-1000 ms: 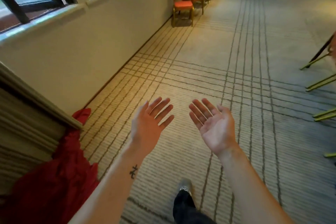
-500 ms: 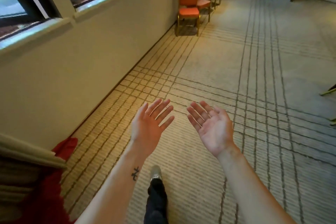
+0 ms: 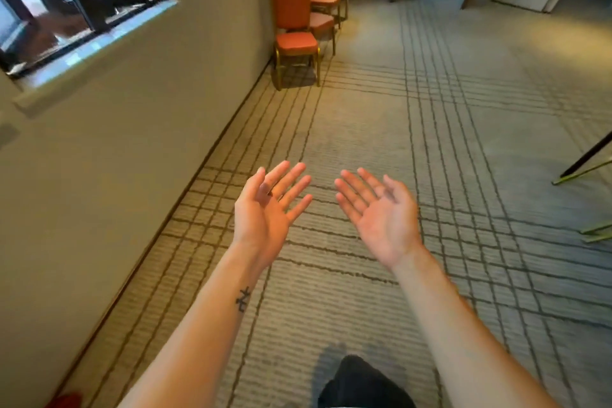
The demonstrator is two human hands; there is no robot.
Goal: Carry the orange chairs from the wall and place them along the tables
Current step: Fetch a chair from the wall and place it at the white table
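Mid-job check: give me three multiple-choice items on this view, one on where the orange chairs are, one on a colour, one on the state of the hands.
1. Where do the orange chairs stand?
A in a row beside the wall, ahead on the left
B in mid-carpet
C at the right edge

2. Their legs are:
A black
B gold
C white

3. The left hand and right hand are:
A fists
B gripping a chair
C open and empty

Key:
1 A, the row runs along the wall.
2 B, the gold frame shows under the near seat.
3 C, the fingers are spread, palms up.
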